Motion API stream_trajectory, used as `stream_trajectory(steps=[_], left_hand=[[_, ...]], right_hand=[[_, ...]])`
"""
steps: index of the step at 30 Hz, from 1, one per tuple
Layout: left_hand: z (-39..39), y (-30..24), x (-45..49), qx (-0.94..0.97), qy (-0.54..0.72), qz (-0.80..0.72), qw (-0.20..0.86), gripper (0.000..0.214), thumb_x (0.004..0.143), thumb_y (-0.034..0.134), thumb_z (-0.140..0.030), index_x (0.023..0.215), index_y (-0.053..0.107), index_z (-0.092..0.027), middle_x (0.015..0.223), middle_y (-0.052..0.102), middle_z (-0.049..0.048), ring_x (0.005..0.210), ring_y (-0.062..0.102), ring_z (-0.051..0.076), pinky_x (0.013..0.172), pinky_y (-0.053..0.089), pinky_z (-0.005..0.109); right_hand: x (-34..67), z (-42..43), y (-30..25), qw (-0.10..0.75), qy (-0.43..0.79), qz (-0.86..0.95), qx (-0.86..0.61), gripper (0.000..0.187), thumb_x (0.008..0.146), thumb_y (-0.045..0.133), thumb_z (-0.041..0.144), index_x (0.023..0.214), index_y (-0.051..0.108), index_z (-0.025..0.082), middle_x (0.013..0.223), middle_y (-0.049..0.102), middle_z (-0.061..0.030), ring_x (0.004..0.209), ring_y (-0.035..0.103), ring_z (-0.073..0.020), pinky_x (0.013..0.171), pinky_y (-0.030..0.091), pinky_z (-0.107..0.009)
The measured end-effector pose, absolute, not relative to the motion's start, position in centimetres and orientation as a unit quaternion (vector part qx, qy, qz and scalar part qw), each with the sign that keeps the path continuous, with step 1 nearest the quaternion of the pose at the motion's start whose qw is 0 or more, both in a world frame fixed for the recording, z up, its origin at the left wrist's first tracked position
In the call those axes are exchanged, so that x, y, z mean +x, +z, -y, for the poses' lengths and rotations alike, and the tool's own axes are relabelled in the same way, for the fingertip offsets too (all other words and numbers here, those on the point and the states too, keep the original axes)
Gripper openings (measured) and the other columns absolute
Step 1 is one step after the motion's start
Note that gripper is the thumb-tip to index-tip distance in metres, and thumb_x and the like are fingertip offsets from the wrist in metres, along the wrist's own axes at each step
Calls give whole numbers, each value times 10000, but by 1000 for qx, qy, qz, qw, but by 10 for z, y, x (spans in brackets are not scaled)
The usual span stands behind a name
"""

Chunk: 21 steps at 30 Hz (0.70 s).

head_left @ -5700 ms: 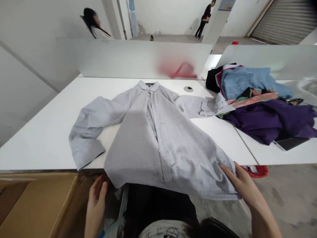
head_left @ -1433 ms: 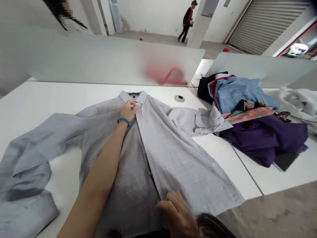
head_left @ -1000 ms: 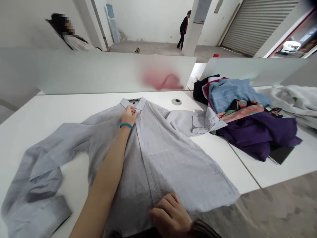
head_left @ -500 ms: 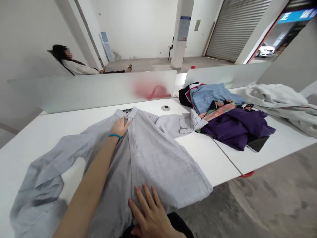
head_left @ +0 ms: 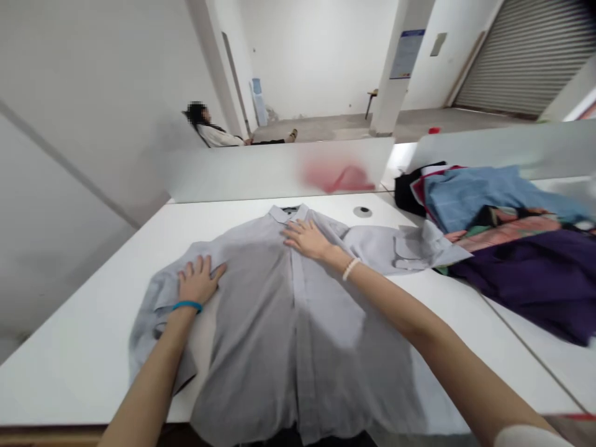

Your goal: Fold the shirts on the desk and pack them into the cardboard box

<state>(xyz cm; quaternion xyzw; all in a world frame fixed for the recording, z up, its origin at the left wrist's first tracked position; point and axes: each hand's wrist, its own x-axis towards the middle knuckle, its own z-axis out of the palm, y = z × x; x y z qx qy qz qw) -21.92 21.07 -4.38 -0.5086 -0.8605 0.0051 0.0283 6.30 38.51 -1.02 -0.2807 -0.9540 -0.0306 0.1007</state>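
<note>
A pale grey button-up shirt (head_left: 288,335) lies front up on the white table (head_left: 84,347), collar at the far side and hem over the near edge. My left hand (head_left: 198,282), with a blue band at the wrist, lies flat with fingers spread on the shirt's left sleeve near the shoulder. My right hand (head_left: 307,239), with a white bead bracelet, rests open on the chest just below the collar. The right sleeve (head_left: 400,248) stretches toward a heap of clothes.
A heap of clothes (head_left: 503,230), blue, pink and purple, lies on the table at the right. A frosted divider panel (head_left: 261,171) stands along the far edge, with a cable hole (head_left: 362,212) before it. A person (head_left: 212,127) reclines beyond the divider.
My left hand left the collar and moved down onto the left sleeve. My right hand rose from the hem to the chest below the collar. The left sleeve now lies closer to the body.
</note>
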Motion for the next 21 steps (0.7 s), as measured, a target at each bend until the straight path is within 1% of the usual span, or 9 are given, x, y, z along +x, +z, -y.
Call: stream_trajectory(steps=[2, 4, 7, 10, 14, 16, 18, 20, 21], left_hand=[[-210, -43, -224, -511, 8, 860, 7, 754, 833, 333, -626, 1427, 329, -161, 1491, 295, 181, 1366, 238, 389, 1061, 203, 579], [-212, -44, -232, -523, 9, 852, -9, 783, 820, 339, -648, 1437, 308, -166, 1508, 269, 155, 1389, 188, 369, 1089, 173, 541], [-218, -48, -254, -535, 10, 845, -5, 787, 826, 321, -648, 1441, 299, -157, 1518, 250, 137, 1405, 148, 341, 1109, 148, 502], [-230, -52, -280, -552, 3, 834, -2, 723, 866, 273, -586, 1431, 316, -138, 1508, 277, 136, 1411, 153, 301, 1116, 148, 481], [-246, -47, -292, -567, -53, 822, 6, 591, 891, 299, -455, 1402, 370, -167, 1487, 337, 102, 1401, 203, 249, 1124, 173, 445], [-242, -39, -275, -566, -89, 818, 46, 519, 901, 297, -383, 1356, 436, -173, 1466, 376, 93, 1393, 227, 245, 1127, 172, 463], [-225, -32, -239, -593, -109, 794, 78, 478, 917, 273, -350, 1277, 522, -159, 1429, 430, 102, 1378, 265, 261, 1125, 173, 501], [-195, -29, -188, -672, -101, 731, 67, 475, 931, 267, -380, 1216, 576, -157, 1386, 482, 107, 1353, 319, 277, 1125, 170, 530], [-177, -30, -160, -725, -89, 682, 41, 465, 939, 267, -390, 1234, 567, -192, 1372, 502, 88, 1336, 355, 262, 1131, 157, 536]], right_hand=[[34, -412, -26, 93, -16, 943, -320, 528, 962, 285, 484, 1434, 340, 254, 1524, 252, -67, 1390, 184, -347, 1088, 141, -610], [16, -429, -42, 80, 17, 932, -354, 568, 953, 241, 533, 1457, 280, 276, 1543, 192, -54, 1400, 130, -361, 1074, 129, -635], [5, -443, -57, 61, 60, 926, -367, 589, 938, 204, 572, 1460, 263, 306, 1545, 188, -27, 1406, 105, -356, 1071, 122, -641], [-2, -452, -60, 60, 72, 923, -373, 599, 927, 203, 586, 1458, 262, 315, 1544, 195, -11, 1408, 99, -346, 1078, 108, -635], [-16, -462, -56, 55, 76, 909, -407, 591, 928, 198, 572, 1457, 259, 315, 1544, 197, -10, 1408, 103, -335, 1080, 100, -632], [-20, -465, -55, 54, 77, 904, -417, 586, 930, 196, 562, 1459, 253, 315, 1547, 187, -9, 1410, 92, -331, 1081, 95, -631], [-22, -466, -55, 56, 81, 904, -417, 587, 931, 196, 560, 1460, 250, 312, 1549, 178, -10, 1411, 85, -331, 1083, 90, -627], [-21, -467, -55, 56, 87, 905, -412, 590, 930, 199, 561, 1459, 255, 308, 1549, 178, -13, 1410, 83, -336, 1085, 83, -625], [-21, -467, -55, 56, 89, 906, -410, 590, 930, 200, 560, 1459, 255, 307, 1550, 176, -13, 1410, 80, -337, 1084, 81, -626]])
